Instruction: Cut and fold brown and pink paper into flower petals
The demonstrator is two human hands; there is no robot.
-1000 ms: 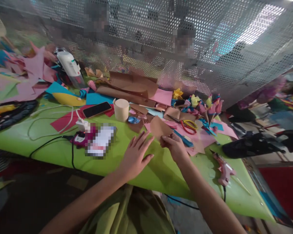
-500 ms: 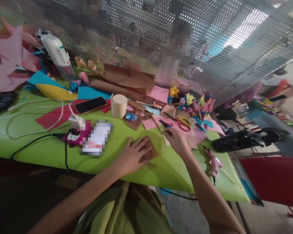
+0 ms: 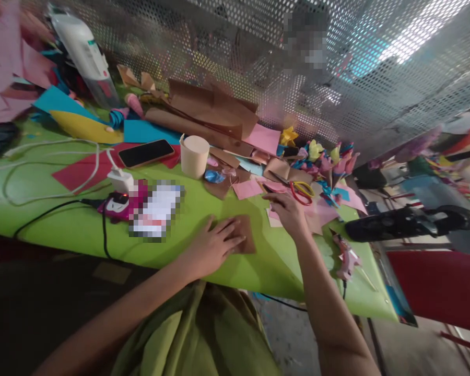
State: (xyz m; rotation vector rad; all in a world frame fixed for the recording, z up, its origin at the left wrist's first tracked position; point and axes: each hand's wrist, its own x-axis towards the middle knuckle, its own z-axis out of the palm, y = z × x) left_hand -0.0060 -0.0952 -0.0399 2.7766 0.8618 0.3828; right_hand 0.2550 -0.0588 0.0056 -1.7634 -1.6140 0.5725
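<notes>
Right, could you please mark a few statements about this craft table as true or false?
The left hand lies flat on the brown paper. True.
The paper cup lies tipped over. False: it stands upright.
The phone rests on red paper. True.
The right hand grips the scissors. False: they lie on the table beside it, ungripped.

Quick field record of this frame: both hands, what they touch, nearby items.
left hand: flat, palm down on brown paper piece
right hand: among pink paper scraps, just short of scissors; grip unclear
surface: green table
nearby: paper cup, phone, glue gun
</notes>
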